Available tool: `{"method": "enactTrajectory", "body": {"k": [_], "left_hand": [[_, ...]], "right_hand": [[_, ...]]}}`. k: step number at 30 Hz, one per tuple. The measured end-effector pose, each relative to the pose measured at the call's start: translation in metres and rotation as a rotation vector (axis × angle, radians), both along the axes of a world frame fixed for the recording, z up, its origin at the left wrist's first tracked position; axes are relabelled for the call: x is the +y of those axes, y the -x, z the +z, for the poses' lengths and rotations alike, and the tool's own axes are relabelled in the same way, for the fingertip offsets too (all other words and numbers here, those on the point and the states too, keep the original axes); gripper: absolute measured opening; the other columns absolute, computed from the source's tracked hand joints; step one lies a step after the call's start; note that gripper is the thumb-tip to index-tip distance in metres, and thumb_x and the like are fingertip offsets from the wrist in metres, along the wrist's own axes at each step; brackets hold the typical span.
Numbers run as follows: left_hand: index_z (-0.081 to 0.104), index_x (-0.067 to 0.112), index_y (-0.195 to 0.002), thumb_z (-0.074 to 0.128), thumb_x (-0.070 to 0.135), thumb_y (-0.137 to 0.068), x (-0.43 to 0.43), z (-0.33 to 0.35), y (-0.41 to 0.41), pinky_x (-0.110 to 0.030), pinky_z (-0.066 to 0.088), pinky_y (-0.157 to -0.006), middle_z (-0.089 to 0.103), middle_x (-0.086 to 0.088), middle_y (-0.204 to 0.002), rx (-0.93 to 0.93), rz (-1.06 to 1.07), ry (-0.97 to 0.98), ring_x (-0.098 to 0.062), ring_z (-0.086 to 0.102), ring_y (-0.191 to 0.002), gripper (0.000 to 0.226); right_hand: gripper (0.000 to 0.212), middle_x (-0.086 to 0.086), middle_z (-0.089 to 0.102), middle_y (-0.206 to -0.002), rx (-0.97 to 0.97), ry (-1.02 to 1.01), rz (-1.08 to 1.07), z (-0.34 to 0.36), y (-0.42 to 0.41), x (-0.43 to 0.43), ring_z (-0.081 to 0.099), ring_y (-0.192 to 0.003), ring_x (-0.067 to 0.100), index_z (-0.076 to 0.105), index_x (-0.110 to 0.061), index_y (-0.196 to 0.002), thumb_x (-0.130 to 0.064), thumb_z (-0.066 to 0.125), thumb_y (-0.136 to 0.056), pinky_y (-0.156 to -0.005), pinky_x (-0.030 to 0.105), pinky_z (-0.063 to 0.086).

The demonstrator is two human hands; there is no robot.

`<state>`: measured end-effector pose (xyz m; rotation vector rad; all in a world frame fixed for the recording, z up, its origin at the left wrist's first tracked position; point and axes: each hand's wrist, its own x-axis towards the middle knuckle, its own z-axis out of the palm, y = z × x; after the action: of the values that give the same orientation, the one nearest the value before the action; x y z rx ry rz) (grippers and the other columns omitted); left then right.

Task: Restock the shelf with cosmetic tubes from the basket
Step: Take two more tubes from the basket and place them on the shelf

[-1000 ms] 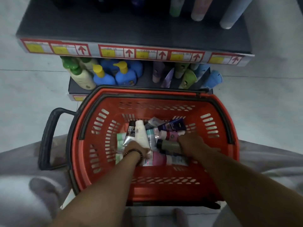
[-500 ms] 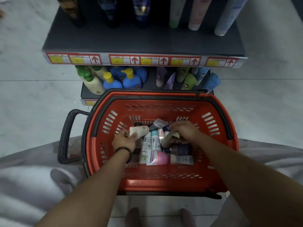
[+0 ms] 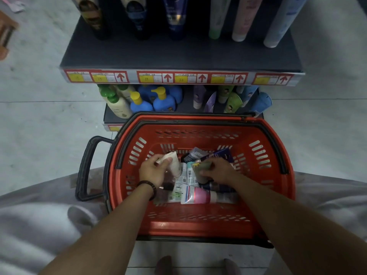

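A red basket (image 3: 200,225) stands on the floor before a dark shelf (image 3: 178,54), with several cosmetic tubes lying in its bottom. Inside the basket, my left hand (image 3: 153,171) grips a white tube (image 3: 174,163), lifted a little above the pile. To its right my right hand (image 3: 216,172) grips an olive-green tube (image 3: 202,166), also just above the pile. A pink and white tube (image 3: 200,196) lies nearest me, and a dark blue tube (image 3: 222,153) lies at the far side.
Tall tubes stand along the back of the top shelf. The lower shelf holds pump bottles (image 3: 156,100) on the left and small tubes (image 3: 230,98) on the right. The basket's black handle (image 3: 87,167) sticks out to the left. Grey cloth covers my knees on both sides.
Both hands went from reaching into the pile to each holding a tube and raising it slightly. The camera tilted up, so more of the top shelf shows.
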<state>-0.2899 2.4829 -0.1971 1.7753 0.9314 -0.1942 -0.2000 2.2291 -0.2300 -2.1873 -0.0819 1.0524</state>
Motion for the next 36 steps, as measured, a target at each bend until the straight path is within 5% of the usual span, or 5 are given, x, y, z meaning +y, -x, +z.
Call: {"method": "enactTrajectory", "body": {"k": [6, 12, 20, 30, 36], "left_hand": [[0.086, 0.04, -0.113, 0.087, 0.036, -0.097, 0.007, 0.024, -0.009, -0.052, 0.071, -0.083, 0.086, 0.004, -0.11, -0.069, 0.096, 0.247, -0.026, 0.082, -0.102, 0.016], [0.083, 0.029, -0.122, 0.082, 0.026, -0.102, 0.003, 0.079, -0.026, -0.065, 0.069, -0.071, 0.083, -0.01, -0.114, -0.186, 0.171, 0.462, -0.03, 0.082, -0.09, 0.021], [0.078, 0.014, -0.12, 0.08, 0.012, -0.102, 0.001, 0.149, -0.034, -0.062, 0.068, -0.077, 0.079, -0.025, -0.125, -0.284, 0.11, 0.479, -0.036, 0.078, -0.099, 0.019], [0.075, 0.011, -0.127, 0.078, 0.005, -0.102, 0.026, 0.275, -0.052, -0.059, 0.069, -0.084, 0.083, -0.012, -0.116, -0.59, 0.018, 0.352, -0.038, 0.08, -0.11, 0.026], [0.079, 0.018, -0.12, 0.08, 0.003, -0.1, 0.062, 0.385, -0.08, -0.062, 0.067, -0.091, 0.083, -0.015, -0.117, -0.814, -0.041, 0.257, -0.038, 0.081, -0.113, 0.025]], "right_hand": [[0.043, 0.004, 0.079, -0.112, -0.048, -0.08, -0.036, 0.029, -0.006, 0.004, 0.074, -0.089, 0.021, 0.067, -0.016, -0.147, -0.022, 0.077, -0.105, -0.071, 0.026, 0.061], [0.041, 0.02, 0.08, -0.119, -0.157, -0.231, -0.045, 0.09, -0.034, 0.025, 0.077, -0.103, 0.053, 0.062, -0.014, -0.143, -0.015, 0.075, -0.104, -0.091, 0.072, 0.062], [0.045, 0.009, 0.074, -0.138, -0.245, -0.374, -0.084, 0.184, -0.033, 0.04, 0.07, -0.132, 0.025, 0.059, -0.011, -0.146, -0.005, 0.072, -0.104, -0.116, 0.055, 0.055], [0.027, 0.001, 0.081, -0.122, -0.472, -0.523, -0.152, 0.31, -0.041, 0.059, 0.079, -0.1, 0.003, 0.068, -0.028, -0.129, -0.012, 0.071, -0.107, -0.095, 0.036, 0.067], [0.029, 0.002, 0.081, -0.122, -0.67, -0.661, -0.167, 0.409, -0.064, 0.08, 0.077, -0.118, 0.022, 0.071, -0.029, -0.131, -0.023, 0.075, -0.103, -0.106, 0.046, 0.062]]}}
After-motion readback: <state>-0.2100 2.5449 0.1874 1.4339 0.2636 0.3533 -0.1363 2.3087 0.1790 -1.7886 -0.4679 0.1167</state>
